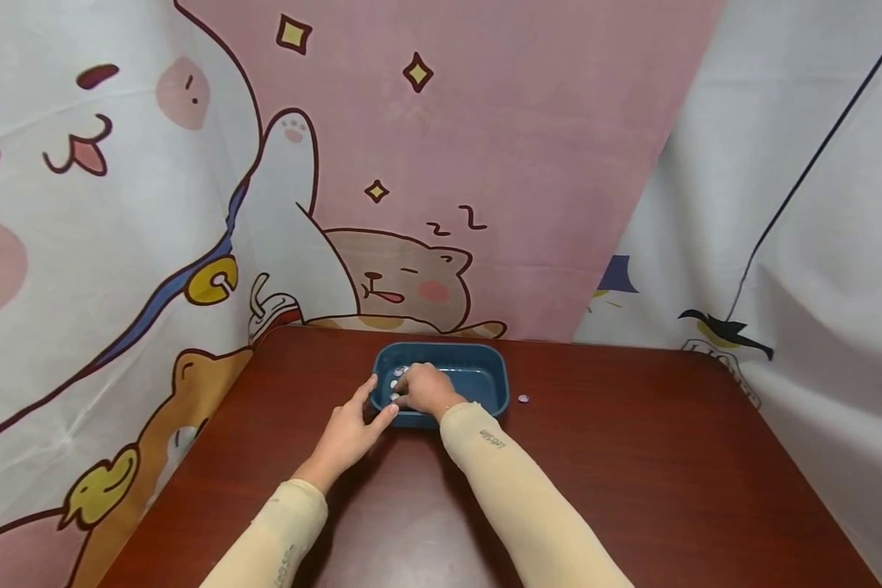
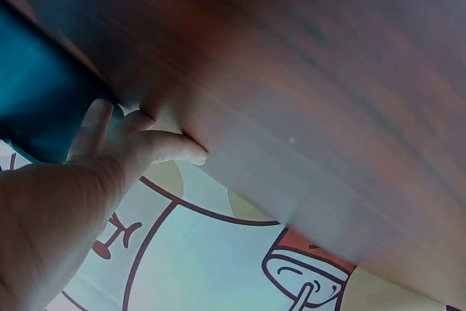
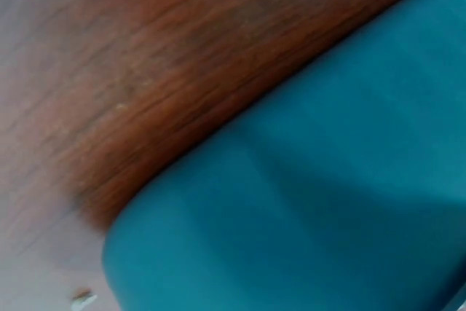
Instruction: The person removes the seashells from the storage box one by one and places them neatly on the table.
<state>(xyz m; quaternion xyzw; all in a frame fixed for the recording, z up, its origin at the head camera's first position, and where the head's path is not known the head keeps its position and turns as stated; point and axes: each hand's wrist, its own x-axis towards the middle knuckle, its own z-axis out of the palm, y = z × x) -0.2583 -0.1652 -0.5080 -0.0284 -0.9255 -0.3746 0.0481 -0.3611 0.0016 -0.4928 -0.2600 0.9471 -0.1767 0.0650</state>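
A blue rectangular plastic tray (image 1: 478, 353) stands toward the back of the table. Inside its left part lie several small whitish, purple-tinged pieces (image 1: 398, 371), too small to tell their kind. My right hand (image 1: 428, 389) reaches down into the tray among them; its fingertips are partly hidden, so I cannot see whether it pinches one. At the tray's left end, my left hand (image 1: 347, 433) has its fingers spread, the index finger and thumb at the wall and front corner. In the left wrist view these fingers (image 2: 93, 125) lie against or close to the tray's side.
One similar small piece (image 1: 523, 398) lies on the brown wooden table (image 1: 632, 457), just right of the tray. A cartoon-printed cloth (image 1: 529, 163) hangs behind the table and along both sides.
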